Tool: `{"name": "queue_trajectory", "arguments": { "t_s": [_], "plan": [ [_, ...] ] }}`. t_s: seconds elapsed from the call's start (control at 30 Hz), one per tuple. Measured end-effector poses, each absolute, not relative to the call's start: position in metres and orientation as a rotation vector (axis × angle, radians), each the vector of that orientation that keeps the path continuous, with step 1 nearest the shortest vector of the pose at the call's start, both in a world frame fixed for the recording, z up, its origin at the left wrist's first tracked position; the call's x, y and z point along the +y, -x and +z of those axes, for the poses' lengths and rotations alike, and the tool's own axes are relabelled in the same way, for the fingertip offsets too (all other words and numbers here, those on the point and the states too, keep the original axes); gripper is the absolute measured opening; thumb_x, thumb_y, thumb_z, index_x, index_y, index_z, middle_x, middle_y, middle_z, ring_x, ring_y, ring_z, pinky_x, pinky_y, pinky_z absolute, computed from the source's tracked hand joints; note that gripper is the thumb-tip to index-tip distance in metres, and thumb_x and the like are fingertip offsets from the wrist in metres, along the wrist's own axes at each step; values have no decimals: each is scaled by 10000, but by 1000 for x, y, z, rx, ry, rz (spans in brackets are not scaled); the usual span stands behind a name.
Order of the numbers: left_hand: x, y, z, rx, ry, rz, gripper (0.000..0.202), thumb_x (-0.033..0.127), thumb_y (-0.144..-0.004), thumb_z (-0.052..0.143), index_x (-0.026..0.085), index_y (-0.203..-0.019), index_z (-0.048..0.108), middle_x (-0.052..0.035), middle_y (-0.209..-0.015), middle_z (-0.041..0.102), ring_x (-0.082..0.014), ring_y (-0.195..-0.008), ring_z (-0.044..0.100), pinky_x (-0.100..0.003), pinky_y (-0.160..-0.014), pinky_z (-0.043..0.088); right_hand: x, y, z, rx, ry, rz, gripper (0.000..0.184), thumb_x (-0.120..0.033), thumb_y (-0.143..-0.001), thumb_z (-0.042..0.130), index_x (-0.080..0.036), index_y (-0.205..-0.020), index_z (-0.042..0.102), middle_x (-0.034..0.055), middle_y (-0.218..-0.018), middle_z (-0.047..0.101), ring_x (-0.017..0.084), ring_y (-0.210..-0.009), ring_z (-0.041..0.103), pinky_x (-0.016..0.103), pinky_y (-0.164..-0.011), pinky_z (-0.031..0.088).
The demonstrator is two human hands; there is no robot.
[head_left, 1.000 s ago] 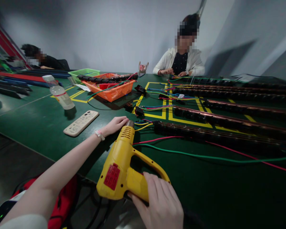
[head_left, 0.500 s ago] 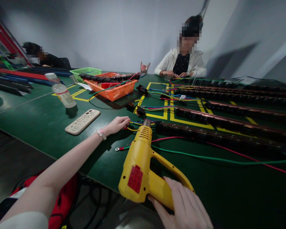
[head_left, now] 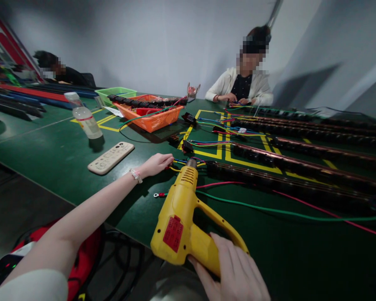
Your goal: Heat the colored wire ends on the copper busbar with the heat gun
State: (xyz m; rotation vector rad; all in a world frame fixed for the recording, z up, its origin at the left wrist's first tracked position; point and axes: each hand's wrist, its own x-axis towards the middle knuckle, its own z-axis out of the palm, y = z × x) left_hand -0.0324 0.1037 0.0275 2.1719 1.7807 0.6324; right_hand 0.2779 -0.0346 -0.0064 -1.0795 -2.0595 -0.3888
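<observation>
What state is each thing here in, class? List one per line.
Heat gun: held, nozzle toward the wires; on or off, cannot tell
Right grip: closed around the handle
Left grip: closed, holding wires
Green wire: ring terminal end lying loose on the table
Smartphone: lying back up
Plastic bottle: capped, standing
Orange basket: open, loaded
Green basket: open

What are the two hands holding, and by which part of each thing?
The right hand holds the yellow heat gun by its handle; the left hand holds thin wires, exact spot hidden.
</observation>
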Motion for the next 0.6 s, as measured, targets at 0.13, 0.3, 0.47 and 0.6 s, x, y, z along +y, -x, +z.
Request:
{"name": "queue_trajectory", "arguments": {
  "t_s": [0.13, 0.3, 0.47, 0.6],
  "plan": [
    [105, 31, 26, 1790, -2154, 639, 456, 491, -925, 246, 124, -734, 440, 9, -622, 455, -43, -568, 352, -182, -582, 237, -38, -257, -11, -1995, 1081, -310, 469, -526, -864, 390, -130, -1016, 591, 45, -925, 601, 114, -854, 475, 281, -839, 332],
    [105, 34, 23, 1792, -2127, 655, 491, 523, -913, 254, 116, -732, 460, 10, -634, 452, -43, -591, 332, -173, -587, 243, -36, -244, -6, -2034, 1030, -297, 483, -536, -872, 354, -136, -1006, 587, 39, -897, 585, 109, -839, 460, 273, -830, 325],
    [104, 35, 24, 1818, -2109, 633, 520, 547, -909, 231, 110, -743, 457, 11, -647, 445, -41, -601, 332, -165, -586, 249, -35, -245, -2, -2055, 1001, -315, 471, -532, -870, 365, -137, -1006, 582, 29, -895, 582, 103, -840, 459, 262, -828, 332],
    [104, 33, 26, 1833, -2109, 610, 496, 522, -916, 240, 108, -739, 447, 16, -640, 443, -33, -594, 327, -158, -581, 244, -35, -246, -2, -2060, 1009, -308, 490, -545, -872, 347, -138, -1002, 585, 27, -898, 584, 103, -839, 459, 262, -832, 330]
  ]
}}
